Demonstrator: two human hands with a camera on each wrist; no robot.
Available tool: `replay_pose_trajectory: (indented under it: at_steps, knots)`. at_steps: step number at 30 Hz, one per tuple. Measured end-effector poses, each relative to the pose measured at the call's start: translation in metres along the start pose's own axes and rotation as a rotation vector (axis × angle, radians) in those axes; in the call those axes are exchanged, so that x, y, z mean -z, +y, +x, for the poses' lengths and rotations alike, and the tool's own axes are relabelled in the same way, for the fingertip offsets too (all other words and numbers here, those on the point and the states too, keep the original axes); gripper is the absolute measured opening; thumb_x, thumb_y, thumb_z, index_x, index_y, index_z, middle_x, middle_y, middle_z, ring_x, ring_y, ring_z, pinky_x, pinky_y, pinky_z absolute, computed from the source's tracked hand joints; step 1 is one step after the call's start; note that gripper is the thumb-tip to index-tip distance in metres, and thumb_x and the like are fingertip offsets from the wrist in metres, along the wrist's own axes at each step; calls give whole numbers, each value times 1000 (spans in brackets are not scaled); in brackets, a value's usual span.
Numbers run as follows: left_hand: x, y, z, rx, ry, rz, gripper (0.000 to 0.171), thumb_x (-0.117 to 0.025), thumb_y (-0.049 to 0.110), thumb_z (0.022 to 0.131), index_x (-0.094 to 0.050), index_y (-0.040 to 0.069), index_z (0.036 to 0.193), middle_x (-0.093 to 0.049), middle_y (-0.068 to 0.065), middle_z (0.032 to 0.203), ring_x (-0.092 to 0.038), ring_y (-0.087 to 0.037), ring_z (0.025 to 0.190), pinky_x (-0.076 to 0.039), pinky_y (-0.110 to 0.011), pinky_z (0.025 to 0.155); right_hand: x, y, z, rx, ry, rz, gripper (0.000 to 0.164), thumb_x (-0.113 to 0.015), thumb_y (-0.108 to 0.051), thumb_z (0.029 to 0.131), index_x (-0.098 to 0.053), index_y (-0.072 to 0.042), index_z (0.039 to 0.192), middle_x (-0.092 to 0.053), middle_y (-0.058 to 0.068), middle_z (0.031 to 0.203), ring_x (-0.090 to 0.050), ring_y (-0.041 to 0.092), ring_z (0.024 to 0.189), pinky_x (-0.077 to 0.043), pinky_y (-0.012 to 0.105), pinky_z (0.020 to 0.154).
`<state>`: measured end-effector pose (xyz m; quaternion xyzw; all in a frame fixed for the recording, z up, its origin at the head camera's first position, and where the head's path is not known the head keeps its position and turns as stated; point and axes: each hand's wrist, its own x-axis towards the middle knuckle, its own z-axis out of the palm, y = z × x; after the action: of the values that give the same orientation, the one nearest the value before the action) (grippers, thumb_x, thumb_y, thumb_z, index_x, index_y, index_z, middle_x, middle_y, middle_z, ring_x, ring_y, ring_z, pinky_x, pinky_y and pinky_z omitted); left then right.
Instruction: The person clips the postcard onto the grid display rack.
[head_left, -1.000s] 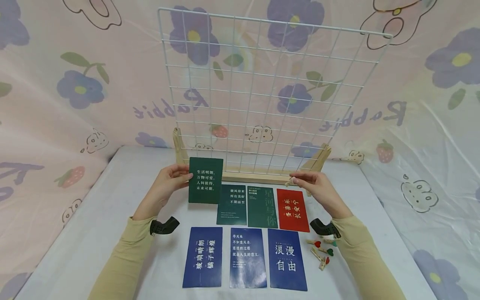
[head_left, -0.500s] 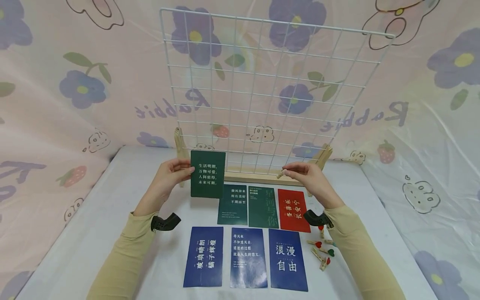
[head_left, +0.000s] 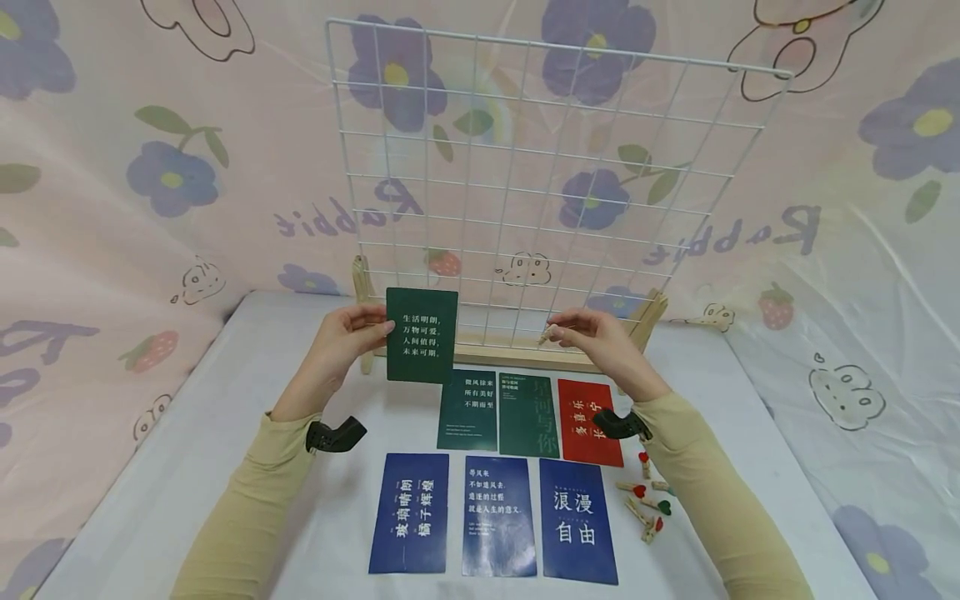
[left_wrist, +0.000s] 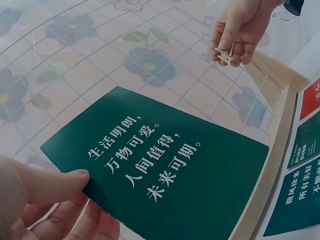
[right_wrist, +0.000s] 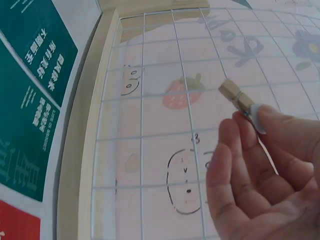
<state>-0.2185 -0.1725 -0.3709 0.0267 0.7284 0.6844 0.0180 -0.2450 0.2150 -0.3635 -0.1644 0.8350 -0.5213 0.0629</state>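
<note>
A dark green card (head_left: 422, 336) with white Chinese lettering is pinched at its left edge by my left hand (head_left: 347, 342), thumb on the printed face. It is held upright in front of the lower left of a white wire grid (head_left: 480, 175). My right hand (head_left: 600, 342) pinches a small wooden clothespin (right_wrist: 235, 96) between thumb and fingers, before the grid's lower right. In the right wrist view the clothespin points away from the fingertips, apart from the wires. The left wrist view shows the green card (left_wrist: 165, 170) large, with the right hand (left_wrist: 242, 30) beyond it.
The grid stands in a wooden base (head_left: 517, 357). Two green cards (head_left: 467, 417) and a red card (head_left: 588, 446) lie before it, with three blue cards (head_left: 408, 517) nearer. Several clothespins with red and green hearts (head_left: 639, 492) lie at the right.
The left hand has raised the green card a little, toward the grid. The right hand has moved left and slightly up with the clothespin. The view has shifted slightly.
</note>
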Motion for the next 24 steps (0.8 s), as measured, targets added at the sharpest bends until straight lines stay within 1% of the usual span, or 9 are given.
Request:
replay_pose_trajectory:
  at_steps: [4,6,10,13,15,18,22,24]
  knots:
    - [-2,4,2,-14,6,0,35,-64,7,93,-55,-3,125,-59,-11,105,-61,-16,90,-54,-26,81,-5,-8,6,14,2,24,30,-64,-22,94,-62,-6,119,-65,9,113,-62,22,98,-52,29,88]
    - [-3,5,3,-21,9,6,35,-64,7,93,-55,-3,125,-59,-12,107,-61,-16,91,-54,-25,81,-7,-12,8,20,4,37,30,-65,-22,93,-63,-6,118,-65,9,113,-62,22,97,-52,28,87]
    - [-5,9,8,-21,21,10,36,-64,9,92,-54,-4,125,-58,-12,108,-60,-16,92,-54,-26,83,-9,-21,13,28,9,26,28,-67,-24,92,-65,-8,115,-66,7,110,-63,22,96,-51,31,88]
    - [-6,12,11,-15,30,-8,36,-64,8,93,-53,-4,125,-58,-10,107,-60,-15,91,-54,-28,84,-7,-28,16,33,3,16,27,-67,-24,92,-66,-9,114,-66,7,109,-62,22,97,-49,35,90]
    - [-5,15,13,-17,38,-27,36,-64,8,93,-52,-4,125,-57,-8,105,-60,-15,90,-53,-28,85,-6,-34,19,40,-3,15,28,-66,-24,92,-65,-8,115,-65,8,110,-61,22,98,-49,36,91]
    - [-4,20,15,-25,51,-50,33,-64,8,93,-54,-2,123,-57,-5,103,-59,-14,90,-53,-26,84,-5,-44,23,62,-9,14,29,-64,-23,94,-64,-6,117,-65,10,110,-61,22,99,-49,36,91]
    - [-3,28,18,-48,55,-50,32,-64,9,93,-55,0,121,-57,-3,103,-58,-14,92,-53,-25,83,-1,-57,29,101,4,16,29,-62,-20,95,-63,-3,117,-65,10,110,-61,23,98,-50,32,88]
    - [-3,33,19,-63,54,-36,32,-64,9,93,-54,-1,122,-57,-4,103,-58,-14,92,-53,-25,84,1,-64,32,123,15,26,28,-62,-18,95,-63,-1,117,-64,10,111,-60,24,99,-50,32,87]
